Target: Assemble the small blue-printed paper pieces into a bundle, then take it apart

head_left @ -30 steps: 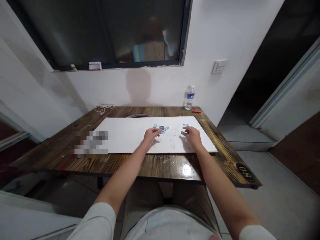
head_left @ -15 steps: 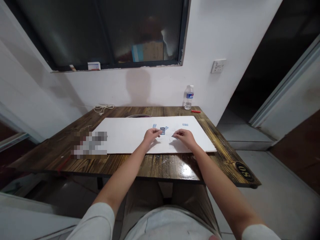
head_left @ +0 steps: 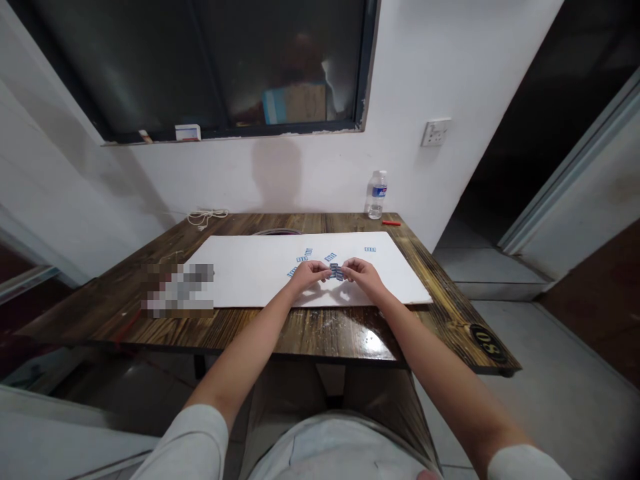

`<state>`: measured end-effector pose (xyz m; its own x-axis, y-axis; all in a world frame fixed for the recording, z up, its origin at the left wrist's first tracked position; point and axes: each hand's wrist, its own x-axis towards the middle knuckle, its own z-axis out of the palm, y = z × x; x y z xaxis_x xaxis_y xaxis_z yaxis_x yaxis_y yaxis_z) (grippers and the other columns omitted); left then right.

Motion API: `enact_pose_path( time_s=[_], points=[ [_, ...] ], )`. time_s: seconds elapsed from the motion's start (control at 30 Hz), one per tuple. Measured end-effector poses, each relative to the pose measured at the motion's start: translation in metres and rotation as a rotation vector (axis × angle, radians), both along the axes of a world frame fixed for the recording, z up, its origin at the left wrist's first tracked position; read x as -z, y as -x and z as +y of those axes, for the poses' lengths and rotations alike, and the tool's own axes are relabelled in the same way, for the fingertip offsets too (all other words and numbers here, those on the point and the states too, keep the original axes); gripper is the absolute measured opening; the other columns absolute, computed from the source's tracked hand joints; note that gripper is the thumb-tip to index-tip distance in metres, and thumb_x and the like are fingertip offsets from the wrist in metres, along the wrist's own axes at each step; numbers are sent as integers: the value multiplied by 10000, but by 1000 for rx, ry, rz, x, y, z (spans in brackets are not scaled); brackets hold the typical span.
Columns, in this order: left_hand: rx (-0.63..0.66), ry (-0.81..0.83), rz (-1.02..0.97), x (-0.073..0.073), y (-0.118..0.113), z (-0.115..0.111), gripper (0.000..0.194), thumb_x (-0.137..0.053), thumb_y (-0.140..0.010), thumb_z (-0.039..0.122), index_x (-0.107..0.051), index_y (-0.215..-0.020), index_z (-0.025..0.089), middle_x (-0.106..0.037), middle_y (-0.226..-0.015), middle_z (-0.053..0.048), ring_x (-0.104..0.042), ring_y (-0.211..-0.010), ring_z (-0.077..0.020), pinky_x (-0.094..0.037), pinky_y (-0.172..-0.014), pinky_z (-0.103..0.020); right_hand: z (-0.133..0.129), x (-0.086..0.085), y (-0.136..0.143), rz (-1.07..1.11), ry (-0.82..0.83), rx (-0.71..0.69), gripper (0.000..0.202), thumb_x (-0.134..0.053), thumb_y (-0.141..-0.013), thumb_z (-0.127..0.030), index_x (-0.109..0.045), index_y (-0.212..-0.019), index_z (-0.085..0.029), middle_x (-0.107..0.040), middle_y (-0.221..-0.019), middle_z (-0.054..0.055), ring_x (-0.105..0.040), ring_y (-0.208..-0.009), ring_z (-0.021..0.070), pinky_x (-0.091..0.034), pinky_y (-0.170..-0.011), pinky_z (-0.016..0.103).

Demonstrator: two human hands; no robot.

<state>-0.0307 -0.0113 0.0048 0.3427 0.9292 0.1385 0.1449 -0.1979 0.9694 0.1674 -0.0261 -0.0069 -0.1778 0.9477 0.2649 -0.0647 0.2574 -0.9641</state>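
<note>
Over the right half of a white board, my left hand pinches a small dark blue-grey slotted piece. My right hand closes on a similar piece close beside it; the two pieces meet or overlap between my fingertips, and which is in front is hard to tell. Several small blue slotted pieces lie flat on the board: one just beyond my fingers, one at the back right, others behind and left of my left hand.
The board rests on a dark wooden table. At the back right stand a plastic bottle and a red pen-like object. A pale cord lies at the back left. A blurred patch covers the left end.
My hands have come together, my right hand moving left and my left hand slightly right, bringing their pieces together. More flat pieces now show behind my left hand.
</note>
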Motion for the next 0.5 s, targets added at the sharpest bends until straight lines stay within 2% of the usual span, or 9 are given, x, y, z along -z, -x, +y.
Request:
enact_pose_path(
  time_s=[0.5],
  points=[
    [-85,-25,76,5,2,3,439,-793,-605,542,-684,-733,136,-665,-655,-36,-575,-596,-136,-400,-568,-245,-1,0,0,90,12,-95,336,-751,-687,-490,-612,-749,-190,-601,-580,-20,-451,-518,109,-356,-552,266]
  ],
)
